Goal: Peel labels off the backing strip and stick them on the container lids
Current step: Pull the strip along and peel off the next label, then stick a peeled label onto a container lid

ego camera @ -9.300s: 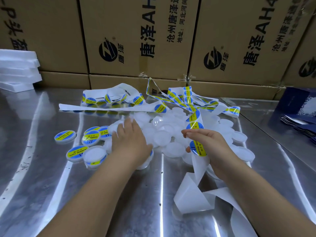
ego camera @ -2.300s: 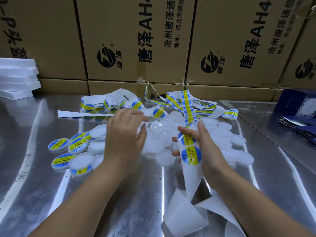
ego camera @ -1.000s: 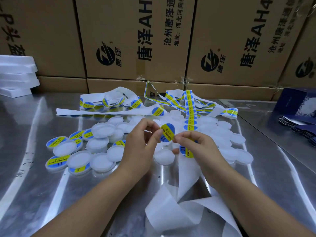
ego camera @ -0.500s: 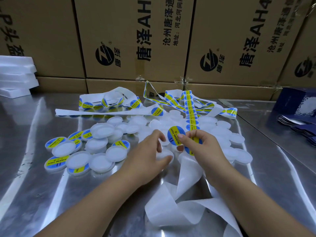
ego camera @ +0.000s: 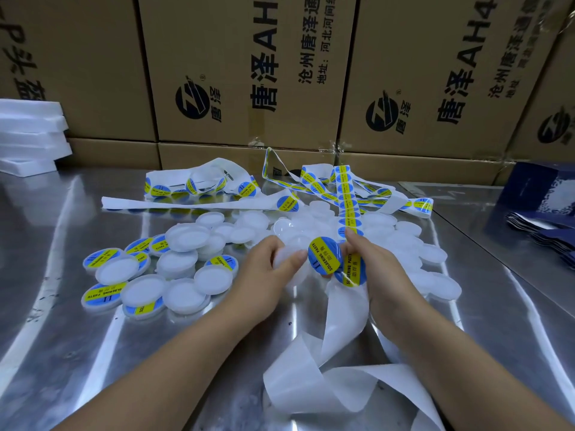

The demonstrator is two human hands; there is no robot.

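Our left hand [ego camera: 264, 270] has raised a blank lid [ego camera: 287, 257], gripping it; our right hand [ego camera: 375, 265] pinches the peeled label [ego camera: 323, 258]. Few labelled lids [ego camera: 102, 258] done, many bare lids [ego camera: 384, 222] remain.

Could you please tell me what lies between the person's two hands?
In the head view, a round blue-and-yellow label sits between the left hand, which grips a white lid, and the right hand.

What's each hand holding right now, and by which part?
Left hand grips a white lid by its rim; right hand pinches the label strip beside a peeled label.
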